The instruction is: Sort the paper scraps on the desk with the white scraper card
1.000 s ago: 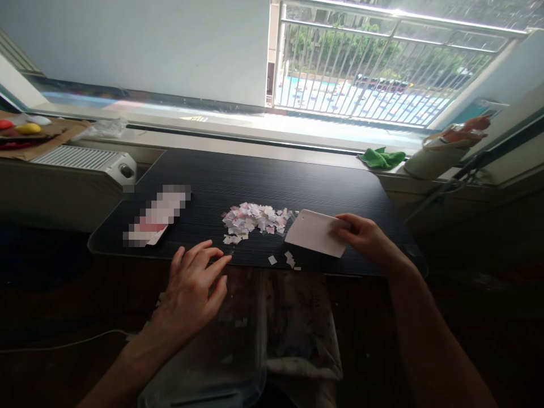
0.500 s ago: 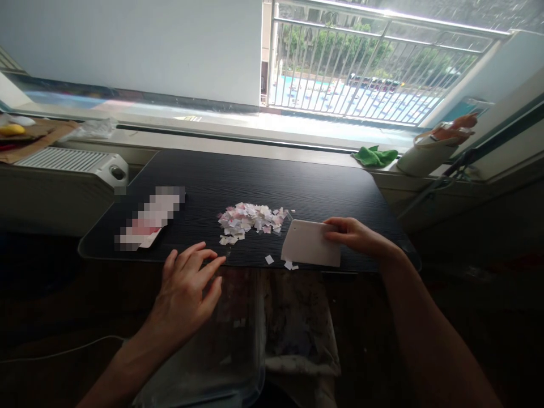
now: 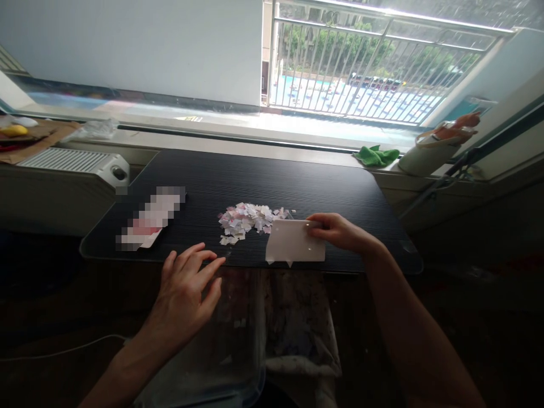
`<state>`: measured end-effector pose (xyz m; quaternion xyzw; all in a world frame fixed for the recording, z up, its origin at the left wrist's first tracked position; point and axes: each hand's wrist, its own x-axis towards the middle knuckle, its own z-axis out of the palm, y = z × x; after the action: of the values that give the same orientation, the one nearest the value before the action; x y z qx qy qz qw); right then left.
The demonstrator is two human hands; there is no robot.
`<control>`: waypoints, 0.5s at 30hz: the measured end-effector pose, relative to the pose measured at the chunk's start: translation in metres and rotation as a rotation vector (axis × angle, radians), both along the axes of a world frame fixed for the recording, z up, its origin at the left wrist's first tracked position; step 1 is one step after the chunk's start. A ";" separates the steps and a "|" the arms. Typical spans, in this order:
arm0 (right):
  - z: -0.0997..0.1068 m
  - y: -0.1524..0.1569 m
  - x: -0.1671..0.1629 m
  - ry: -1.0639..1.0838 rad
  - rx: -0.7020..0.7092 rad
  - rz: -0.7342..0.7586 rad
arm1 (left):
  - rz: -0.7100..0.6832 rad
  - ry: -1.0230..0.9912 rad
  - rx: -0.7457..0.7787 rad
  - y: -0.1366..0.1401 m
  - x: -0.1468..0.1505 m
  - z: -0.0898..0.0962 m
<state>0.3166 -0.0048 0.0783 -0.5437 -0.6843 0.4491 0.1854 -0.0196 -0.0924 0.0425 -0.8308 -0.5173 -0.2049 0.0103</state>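
My right hand (image 3: 340, 231) grips the top right edge of a flat white scraper (image 3: 293, 243), thumb and fingers on either side. The scraper stands near the table's front edge, its left side close to a heap of small paper scraps (image 3: 249, 220), mostly white with some pink. Corners of a few scraps peek out under its lower edge. My left hand (image 3: 191, 280) hovers at the front edge of the black table (image 3: 204, 170), its fingers apart and nothing in them. Below it is a clear plastic bin (image 3: 238, 362) with a few scraps inside.
A blurred-out pale and red object (image 3: 155, 218) lies at the table's left. On the sill are a green cloth (image 3: 376, 156) and a light pot (image 3: 427, 153). A white radiator (image 3: 76, 164) stands to the left. A stained cloth-like item (image 3: 297, 323) is beside the bin.
My right hand has slid the scraper to the left, over the loose scraps near the front edge. My left hand has stayed in place.
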 end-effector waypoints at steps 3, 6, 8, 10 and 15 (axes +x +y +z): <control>0.007 -0.005 0.014 -0.061 0.009 -0.004 | 0.011 -0.008 -0.009 0.000 -0.002 0.000; 0.013 -0.011 0.028 -0.048 0.027 -0.073 | 0.012 -0.019 -0.016 0.001 0.001 -0.002; 0.013 -0.012 0.033 -0.041 0.033 -0.124 | -0.006 -0.025 -0.017 0.002 0.008 -0.001; 0.009 -0.011 0.035 -0.053 0.034 -0.156 | -0.061 -0.019 -0.024 0.004 0.022 0.001; 0.002 -0.015 0.042 -0.087 -0.010 -0.166 | -0.274 0.053 -0.144 0.011 0.062 0.006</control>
<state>0.3584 -0.0196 0.0799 -0.6184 -0.6420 0.4117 0.1894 0.0428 -0.0815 0.0486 -0.8973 -0.4120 -0.1449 -0.0638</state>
